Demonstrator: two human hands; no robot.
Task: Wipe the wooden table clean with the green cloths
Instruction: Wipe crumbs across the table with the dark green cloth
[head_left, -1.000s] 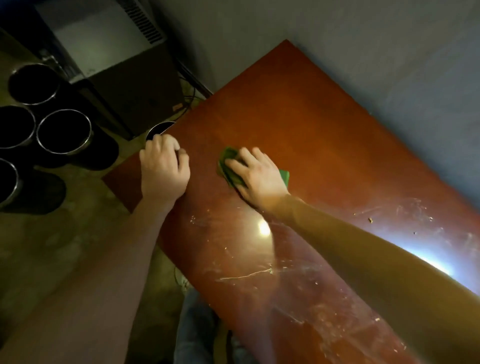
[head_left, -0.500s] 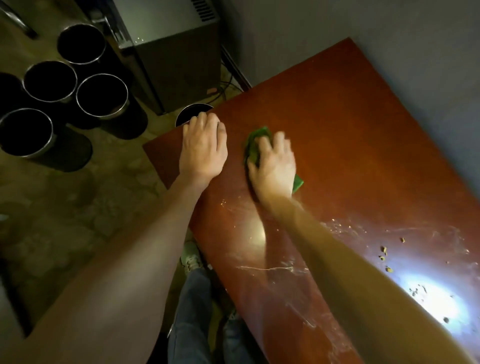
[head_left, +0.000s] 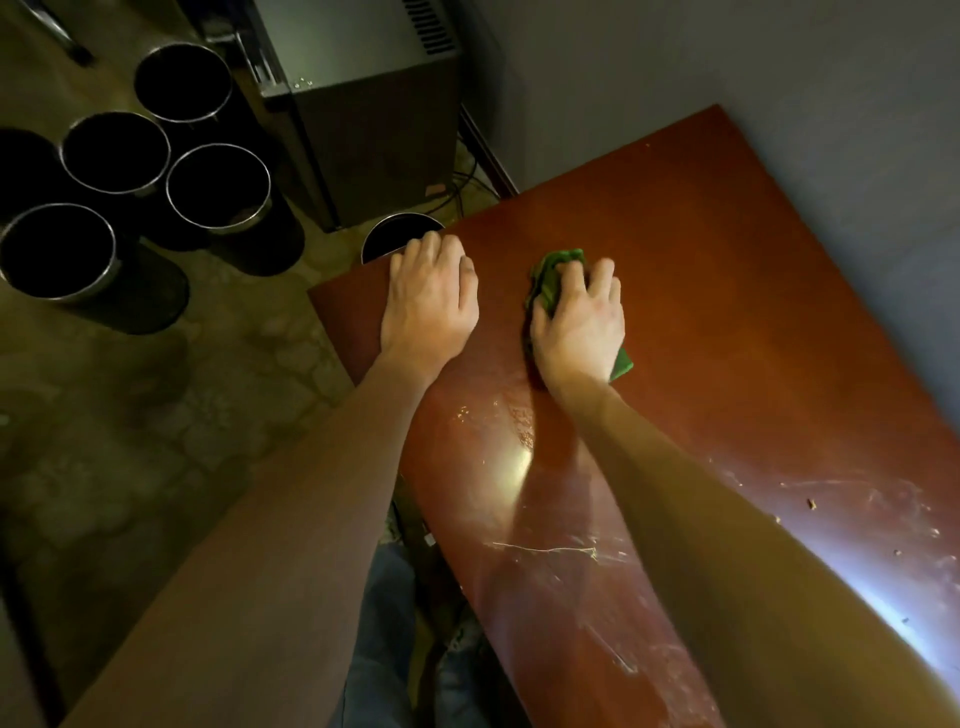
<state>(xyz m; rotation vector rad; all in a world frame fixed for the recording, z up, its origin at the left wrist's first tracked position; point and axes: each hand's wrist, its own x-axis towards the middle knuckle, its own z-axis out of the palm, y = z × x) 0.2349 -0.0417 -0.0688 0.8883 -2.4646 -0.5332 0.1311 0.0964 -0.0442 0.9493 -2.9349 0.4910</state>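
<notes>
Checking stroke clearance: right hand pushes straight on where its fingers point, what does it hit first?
Looks free: only bare wooden table ahead of the right hand and green cloth; beyond its far edge, probably the wall.

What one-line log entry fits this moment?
right hand: holds cloth on table | left hand: rests at table edge | crumbs: unwiped

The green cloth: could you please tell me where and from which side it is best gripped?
Probably the bunched end of the green cloth, past the right hand, pinched from above: it stands up off the wooden table; the rest is pinned under the palm.
</notes>
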